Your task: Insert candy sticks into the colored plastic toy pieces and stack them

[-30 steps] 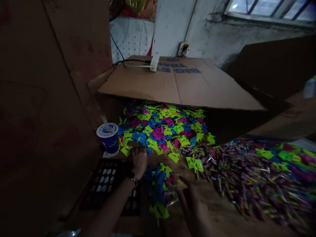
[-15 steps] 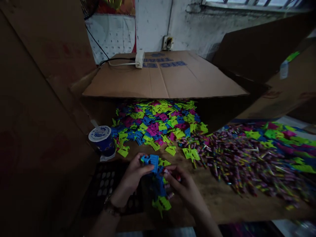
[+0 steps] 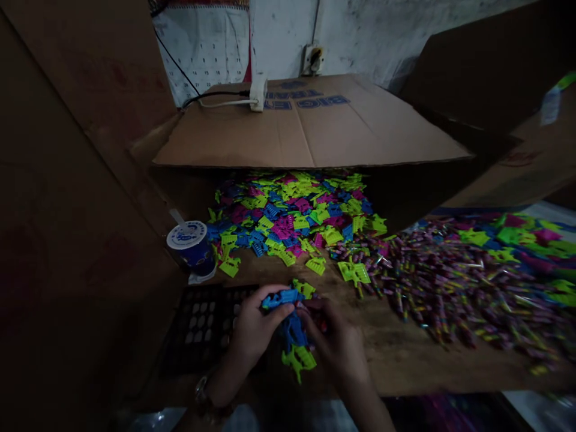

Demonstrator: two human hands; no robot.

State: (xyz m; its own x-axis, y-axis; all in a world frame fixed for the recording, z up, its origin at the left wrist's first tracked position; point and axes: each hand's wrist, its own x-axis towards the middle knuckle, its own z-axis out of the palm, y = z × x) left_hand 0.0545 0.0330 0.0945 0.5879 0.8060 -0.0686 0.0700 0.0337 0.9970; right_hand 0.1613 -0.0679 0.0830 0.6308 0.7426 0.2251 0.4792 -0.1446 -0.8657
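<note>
My left hand [image 3: 257, 327] pinches a blue plastic piece [image 3: 282, 298] between thumb and fingers. Close at its right, my right hand [image 3: 335, 336] has its fingers pressed together on a small wrapped candy [image 3: 300, 307] touching the blue piece's right end. Under and between the hands lie another blue piece [image 3: 293, 331] and a yellow-green piece [image 3: 300, 360]. One more yellow-green piece [image 3: 303, 288] sits just beyond the fingertips. The candy is mostly hidden by my fingers.
An open carton [image 3: 315, 135] at the back spills blue, pink and yellow-green pieces [image 3: 288, 225]. Many wrapped candies [image 3: 450, 282] cover the table [image 3: 387, 354] at right. A lidded cup [image 3: 193, 249] and a dark tray [image 3: 198, 324] stand at left.
The blue piece in my left hand has tilted flatter, and my hands have come closer together. The camera view has shifted slightly.
</note>
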